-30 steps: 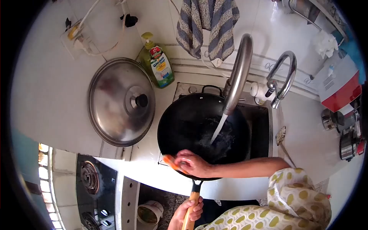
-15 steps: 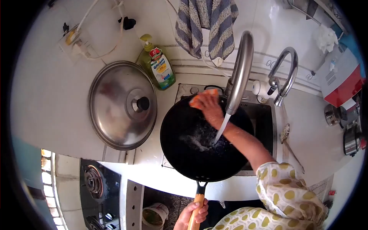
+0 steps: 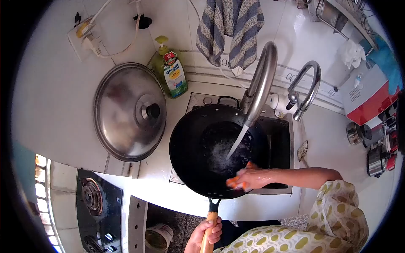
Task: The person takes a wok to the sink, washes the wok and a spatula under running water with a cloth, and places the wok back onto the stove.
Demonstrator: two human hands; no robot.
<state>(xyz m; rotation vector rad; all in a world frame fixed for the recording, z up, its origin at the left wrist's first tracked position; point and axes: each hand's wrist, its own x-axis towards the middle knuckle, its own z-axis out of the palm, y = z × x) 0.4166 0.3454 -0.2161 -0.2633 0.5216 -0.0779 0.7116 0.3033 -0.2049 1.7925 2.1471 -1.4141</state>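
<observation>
A black wok (image 3: 190, 143) sat tilted over the sink (image 3: 292, 139), its bowl toward the taps and its wooden handle (image 3: 211, 216) pointing back at the person, whose left hand (image 3: 206, 232) gripped it with fingers wrapped around the wood. The right hand (image 3: 253, 178), the nearer of the two to the bowl's inner wall, pressed an orange cloth (image 3: 236, 184) between bunched fingers at the wok's near right side; motion blur hid exactly how the fingers folded. The cloth lay on the fingertip side of that grip, toward the wok's middle, and its long axis, as far as the blur allowed, ran crosswise to the handle. Water (image 3: 238, 142) poured from the large curved faucet (image 3: 263, 80) into the bowl, just beyond the right hand. A loop handle (image 3: 228, 99) stood at the far rim, and a smaller tap (image 3: 313, 86) rose to the right. A domed steel lid (image 3: 122, 114) stood to the left, beside a green pump bottle (image 3: 180, 89) whose label read "Gleam top"; the lettering on its red emblem could not be made out. A striped towel (image 3: 249, 38) hung above, and a red-and-white box (image 3: 367, 101) bore print too small to read.
</observation>
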